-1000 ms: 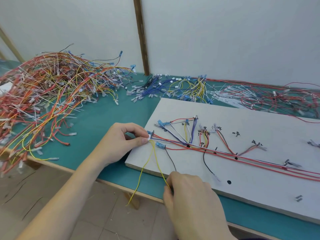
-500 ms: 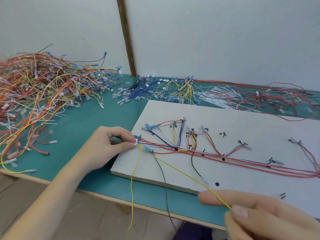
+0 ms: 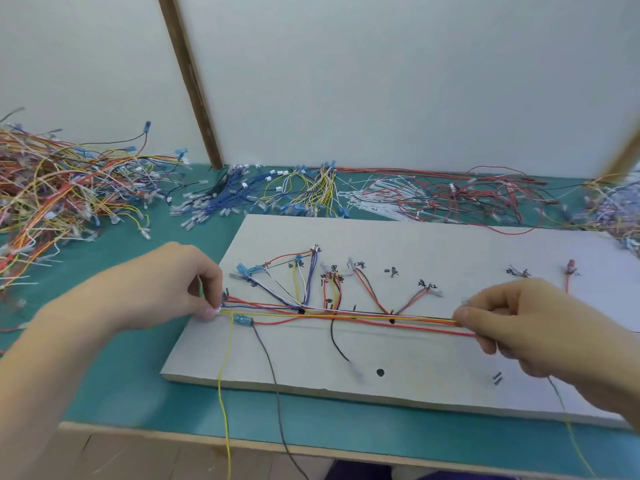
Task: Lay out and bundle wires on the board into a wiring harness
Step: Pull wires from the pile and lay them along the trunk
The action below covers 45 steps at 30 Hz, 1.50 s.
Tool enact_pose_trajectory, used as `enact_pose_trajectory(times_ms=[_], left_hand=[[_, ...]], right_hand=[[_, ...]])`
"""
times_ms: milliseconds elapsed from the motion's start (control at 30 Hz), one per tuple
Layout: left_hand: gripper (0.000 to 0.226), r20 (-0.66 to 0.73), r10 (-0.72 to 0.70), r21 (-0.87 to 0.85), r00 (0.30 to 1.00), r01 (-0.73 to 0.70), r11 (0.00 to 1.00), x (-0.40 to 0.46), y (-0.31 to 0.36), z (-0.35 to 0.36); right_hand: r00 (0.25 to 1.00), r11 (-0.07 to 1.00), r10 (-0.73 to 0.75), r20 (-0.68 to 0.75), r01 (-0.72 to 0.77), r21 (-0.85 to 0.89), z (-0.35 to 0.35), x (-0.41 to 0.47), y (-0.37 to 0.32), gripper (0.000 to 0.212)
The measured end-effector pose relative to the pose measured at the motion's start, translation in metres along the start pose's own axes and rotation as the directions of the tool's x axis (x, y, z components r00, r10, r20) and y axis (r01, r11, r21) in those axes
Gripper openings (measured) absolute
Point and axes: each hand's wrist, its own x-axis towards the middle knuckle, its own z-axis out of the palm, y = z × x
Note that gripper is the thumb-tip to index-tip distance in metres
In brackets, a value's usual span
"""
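Observation:
A white board (image 3: 415, 368) lies on the teal table, with coloured wires branching up to labelled pegs. A horizontal run of red, orange and black wires (image 3: 346, 315) crosses it. My left hand (image 3: 173, 289) pinches a small white connector at the board's left edge. My right hand (image 3: 519, 323) pinches a yellow wire (image 3: 346, 315), stretched taut along that run from the connector. A second yellow wire (image 3: 223, 393) and a dark grey wire (image 3: 273, 382) hang from the left end over the table's front edge.
A big tangle of red, orange and yellow wires (image 3: 62, 195) fills the left of the table. Blue and yellow wires (image 3: 270, 195) lie behind the board, white cable ties (image 3: 367, 199) and red wires (image 3: 478, 199) to the right. A wooden post (image 3: 190, 81) stands against the wall.
My right hand has drawn the yellow wire up from near the table's front edge and out to the right, laying it straight along the main run. My left hand keeps pinching the connector.

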Motion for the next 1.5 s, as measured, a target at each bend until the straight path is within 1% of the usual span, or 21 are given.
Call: enact_pose_trajectory(times_ms=[67, 167, 233, 267, 300, 333, 367, 400, 433, 467, 533, 633, 700, 800, 867, 967, 1033, 1100, 1233, 1367, 1500], left_hand=[[0.021, 0.026, -0.022, 0.084, 0.999, 0.020, 0.996, 0.003, 0.008, -0.003], [0.019, 0.045, -0.045, 0.176, 0.998, 0.037, 0.984, 0.004, 0.016, -0.005], [0.019, 0.021, -0.067, 0.242, 0.998, 0.060, 0.968, 0.003, 0.024, -0.006], [0.020, -0.017, -0.040, 0.258, 0.999, 0.043, 0.965, 0.003, 0.032, -0.007], [0.020, -0.077, 0.037, 0.236, 0.996, -0.018, 0.972, 0.005, 0.042, -0.005], [0.017, -0.146, 0.152, 0.159, 0.977, -0.129, 0.979, 0.008, 0.056, -0.001], [0.012, -0.209, 0.276, 0.036, 0.938, -0.275, 0.961, 0.012, 0.073, 0.006], [0.009, -0.238, 0.379, -0.086, 0.894, -0.408, 0.909, 0.017, 0.094, 0.015], [0.007, -0.225, 0.458, -0.166, 0.860, -0.497, 0.852, 0.023, 0.113, 0.025], [0.006, -0.191, 0.507, -0.196, 0.840, -0.539, 0.819, 0.031, 0.130, 0.036], [0.009, -0.130, 0.541, -0.206, 0.831, -0.557, 0.805, 0.048, 0.151, 0.054], [0.010, -0.072, 0.551, -0.288, 0.831, -0.547, 0.786, 0.065, 0.153, 0.062], [0.012, -0.067, 0.596, -0.312, 0.800, -0.584, 0.749, 0.068, 0.151, 0.064], [0.018, -0.102, 0.662, -0.315, 0.743, -0.655, 0.687, 0.067, 0.151, 0.070], [0.018, -0.124, 0.663, -0.342, 0.738, -0.659, 0.670, 0.067, 0.149, 0.072], [0.017, -0.150, 0.657, -0.350, 0.739, -0.661, 0.664, 0.068, 0.147, 0.074], [0.018, -0.164, 0.656, -0.342, 0.737, -0.666, 0.663, 0.068, 0.147, 0.076], [0.018, -0.176, 0.658, -0.334, 0.732, -0.674, 0.659, 0.067, 0.148, 0.078], [0.019, -0.182, 0.665, -0.330, 0.724, -0.682, 0.653, 0.069, 0.148, 0.079], [0.018, -0.201, 0.664, -0.347, 0.720, -0.686, 0.640, 0.070, 0.147, 0.080], [0.014, -0.242, 0.650, -0.330, 0.721, -0.691, 0.643, 0.070, 0.147, 0.082]], right_hand=[[0.999, 0.992, 0.003, -0.040, -0.008, -0.126, -0.002, 0.009, 0.003, 0.026], [0.993, 0.977, -0.045, -0.109, 0.021, -0.211, -0.003, 0.020, 0.006, 0.020], [0.988, 0.960, -0.071, -0.138, 0.030, -0.278, -0.005, 0.027, 0.006, 0.021], [0.986, 0.952, -0.077, -0.145, 0.030, -0.303, -0.005, 0.031, 0.006, 0.023], [0.983, 0.939, -0.089, -0.159, 0.030, -0.342, -0.005, 0.035, 0.006, 0.024], [0.983, 0.924, -0.093, -0.160, 0.025, -0.382, -0.004, 0.038, 0.004, 0.026], [0.982, 0.905, -0.097, -0.162, 0.019, -0.425, -0.004, 0.041, 0.003, 0.028], [0.982, 0.889, -0.101, -0.160, 0.017, -0.457, -0.003, 0.044, 0.002, 0.029], [0.981, 0.877, -0.102, -0.164, 0.011, -0.481, -0.003, 0.046, 0.001, 0.031], [0.981, 0.868, -0.104, -0.167, 0.008, -0.497, -0.003, 0.048, 0.000, 0.031], [0.982, 0.864, -0.096, -0.165, 0.000, -0.504, -0.004, 0.051, 0.001, 0.029], [0.984, 0.875, -0.086, -0.156, -0.001, -0.485, -0.006, 0.056, 0.001, 0.028], [0.983, 0.873, -0.093, -0.159, 0.004, -0.488, -0.009, 0.063, -0.005, 0.031], [0.978, 0.880, -0.123, -0.166, 0.030, -0.474, -0.013, 0.075, -0.020, 0.034], [0.981, 0.895, -0.123, -0.148, 0.045, -0.443, -0.014, 0.087, -0.034, 0.036], [0.995, 0.878, -0.070, -0.074, 0.026, -0.478, -0.005, 0.106, -0.049, 0.042], [0.998, 0.866, -0.042, -0.045, 0.014, -0.500, 0.005, 0.116, -0.053, 0.036], [0.997, 0.859, -0.050, -0.059, 0.013, -0.512, 0.014, 0.123, -0.055, 0.027], [0.987, 0.848, -0.092, -0.136, 0.006, -0.530, 0.031, 0.131, -0.057, 0.026], [0.968, 0.808, -0.174, -0.182, 0.034, -0.588, 0.049, 0.123, -0.056, 0.010], [0.926, 0.658, -0.337, -0.171, 0.102, -0.746, 0.062, 0.097, -0.055, 0.013]])
